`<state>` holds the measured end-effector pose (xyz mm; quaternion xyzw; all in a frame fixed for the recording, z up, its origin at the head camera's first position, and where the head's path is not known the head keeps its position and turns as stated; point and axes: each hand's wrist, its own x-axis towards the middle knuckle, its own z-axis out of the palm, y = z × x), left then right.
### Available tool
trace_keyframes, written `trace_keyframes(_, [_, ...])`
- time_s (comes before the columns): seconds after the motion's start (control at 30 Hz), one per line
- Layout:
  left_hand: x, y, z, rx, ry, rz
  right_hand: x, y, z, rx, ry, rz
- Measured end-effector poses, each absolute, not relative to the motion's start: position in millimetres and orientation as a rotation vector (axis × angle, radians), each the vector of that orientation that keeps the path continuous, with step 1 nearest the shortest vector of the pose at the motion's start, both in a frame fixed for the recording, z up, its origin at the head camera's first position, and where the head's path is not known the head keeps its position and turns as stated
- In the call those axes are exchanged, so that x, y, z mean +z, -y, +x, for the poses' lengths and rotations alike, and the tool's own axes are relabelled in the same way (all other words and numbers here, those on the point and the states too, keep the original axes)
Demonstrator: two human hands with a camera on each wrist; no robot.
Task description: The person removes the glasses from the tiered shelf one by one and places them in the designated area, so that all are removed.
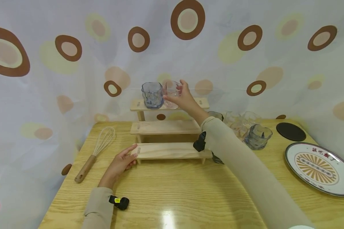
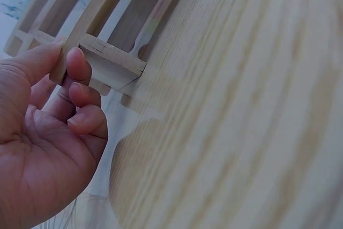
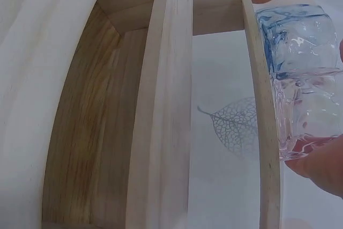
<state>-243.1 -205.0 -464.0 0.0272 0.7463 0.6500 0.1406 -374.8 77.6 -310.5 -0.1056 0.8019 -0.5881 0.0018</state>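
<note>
My right hand [image 1: 185, 98] grips a clear pinkish glass [image 1: 170, 102] on the top tier of a three-tier wooden shelf rack [image 1: 166, 127]. Thumb and fingers lie round the glass's right side. Close on its left stands a bluish glass [image 1: 153, 95] with a wavy surface; in the right wrist view, the blue glass [image 3: 300, 38] and the pink glass [image 3: 308, 105] sit side by side on the top board. My left hand [image 1: 119, 163] pinches the left end of the lowest board, its thumb on top and fingers curled beneath, as the left wrist view shows.
Several more glasses [image 1: 258, 136] stand right of the rack, partly behind my right arm. Farther right lie a black round mat [image 1: 290, 131] and a patterned plate [image 1: 318, 167]. A whisk [image 1: 87, 165] lies left of the rack. A patterned curtain [image 1: 160, 57] hangs behind the table.
</note>
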Motion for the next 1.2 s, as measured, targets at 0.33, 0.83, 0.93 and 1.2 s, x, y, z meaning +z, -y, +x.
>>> trace_keyframes(0.33, [-462.4, 204.7, -242.5, 1.864, -2.159, 0.068, -309.8, -74.4, -376.7, -1.897, -2.472, -0.272])
trace_keyframes(0.83, [-465.0, 204.1, -241.8, 1.852, -2.170, 0.056, -313.4, -75.0, -374.8, -1.947, -2.557, -0.244])
trace_keyframes(0.93, [-464.2, 203.8, -241.5, 1.861, -2.168, 0.049, -313.4, -75.1, -372.7, -1.954, -2.575, -0.230])
trace_keyframes(1.2, [-462.7, 203.6, -240.2, 1.889, -2.160, 0.053, -312.4, -77.2, -367.0, -1.986, -2.577, -0.226])
